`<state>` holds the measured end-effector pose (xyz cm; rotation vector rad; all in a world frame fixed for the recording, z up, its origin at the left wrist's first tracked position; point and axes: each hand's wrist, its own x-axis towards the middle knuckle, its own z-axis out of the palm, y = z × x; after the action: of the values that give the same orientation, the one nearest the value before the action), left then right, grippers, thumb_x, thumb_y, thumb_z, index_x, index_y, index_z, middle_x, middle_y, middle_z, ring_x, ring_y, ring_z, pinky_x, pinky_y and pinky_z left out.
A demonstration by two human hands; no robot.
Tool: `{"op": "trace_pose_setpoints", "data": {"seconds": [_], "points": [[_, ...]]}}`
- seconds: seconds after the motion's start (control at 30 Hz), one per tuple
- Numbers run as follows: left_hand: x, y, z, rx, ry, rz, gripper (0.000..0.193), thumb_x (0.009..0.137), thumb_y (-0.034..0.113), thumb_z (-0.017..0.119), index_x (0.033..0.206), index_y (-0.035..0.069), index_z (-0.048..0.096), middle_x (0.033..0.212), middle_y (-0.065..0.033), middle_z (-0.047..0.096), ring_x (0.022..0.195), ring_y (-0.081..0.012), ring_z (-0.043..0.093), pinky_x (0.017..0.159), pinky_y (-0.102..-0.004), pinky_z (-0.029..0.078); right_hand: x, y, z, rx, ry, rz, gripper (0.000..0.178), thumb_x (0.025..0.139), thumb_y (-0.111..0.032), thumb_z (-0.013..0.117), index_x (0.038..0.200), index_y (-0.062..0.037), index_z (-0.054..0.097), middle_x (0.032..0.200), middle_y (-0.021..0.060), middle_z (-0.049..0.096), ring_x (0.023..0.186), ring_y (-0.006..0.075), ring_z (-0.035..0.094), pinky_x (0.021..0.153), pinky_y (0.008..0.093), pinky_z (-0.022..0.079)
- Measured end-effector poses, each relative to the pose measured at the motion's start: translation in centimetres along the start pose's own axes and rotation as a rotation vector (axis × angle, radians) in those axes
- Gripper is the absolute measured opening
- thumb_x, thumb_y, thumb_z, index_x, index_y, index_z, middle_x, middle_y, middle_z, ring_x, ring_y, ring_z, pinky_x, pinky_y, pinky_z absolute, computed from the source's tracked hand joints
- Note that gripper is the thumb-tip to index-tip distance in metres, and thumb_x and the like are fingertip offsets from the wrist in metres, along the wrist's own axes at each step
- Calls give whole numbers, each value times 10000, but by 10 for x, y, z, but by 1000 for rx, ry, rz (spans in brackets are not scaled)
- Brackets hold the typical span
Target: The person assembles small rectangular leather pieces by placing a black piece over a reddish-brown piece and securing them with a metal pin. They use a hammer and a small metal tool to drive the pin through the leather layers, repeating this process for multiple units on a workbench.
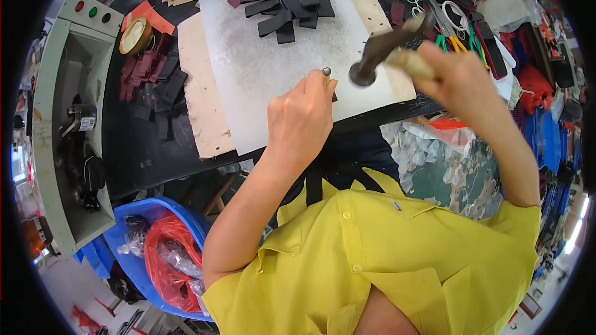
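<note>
My left hand (pixel 300 116) is closed around a metal punch (pixel 326 72) held upright, its round top showing above the fingers. A small edge of a dark strip (pixel 335 96) shows beside that hand on the white board (pixel 242 80); the punch's lower tip is hidden. My right hand (pixel 456 77) grips a hammer (pixel 379 56) by its pale handle. The hammer's dark metal head is raised to the right of the punch, apart from it and slightly blurred. Several black strips (pixel 295 7) lie in a loose heap farther back on the board.
Under the white board lies a beige slab (pixel 202 99). To the left are stacked maroon pieces (pixel 144 65), black pieces (pixel 171 90) and a round bowl (pixel 136 36). A grey metal cabinet (pixel 53 130) stands far left, above a blue tub (pixel 133 273). Tools and cords (pixel 456 15) crowd the right.
</note>
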<state>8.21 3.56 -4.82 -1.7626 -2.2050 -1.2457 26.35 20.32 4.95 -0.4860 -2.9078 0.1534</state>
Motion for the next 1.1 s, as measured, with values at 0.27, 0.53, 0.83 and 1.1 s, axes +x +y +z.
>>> {"op": "trace_pose_setpoints", "data": {"seconds": [0.27,0.53,0.83,1.1], "points": [[-4,2,-6,-10,-14,-92,70,938,37,639,965,16,578,715,-90,658,581,-240,675,517,-313,505,-2,-20,35,113,-142,-87,252,847,-157,687,903,-57,463,654,117,598,601,358,624,503,447,469],[-22,-21,-27,-498,60,-433,84,953,-1,620,935,-32,543,876,-117,713,764,-217,753,646,-283,591,1,-21,33,68,-178,-98,264,810,-134,710,901,-73,470,630,97,571,590,331,620,490,430,459],[-23,-28,-33,-421,6,-397,83,939,-16,636,923,-49,561,855,-119,714,781,-205,754,657,-266,594,2,-21,32,102,-178,-109,280,798,-131,725,923,-73,481,622,98,554,583,331,608,487,429,447],[-22,-21,-31,-104,-25,-154,113,892,1,697,889,-13,586,795,-94,685,629,-193,705,564,-271,540,0,-23,31,91,-170,-109,296,789,-130,735,924,-69,479,634,106,564,597,342,613,501,434,457]]}}
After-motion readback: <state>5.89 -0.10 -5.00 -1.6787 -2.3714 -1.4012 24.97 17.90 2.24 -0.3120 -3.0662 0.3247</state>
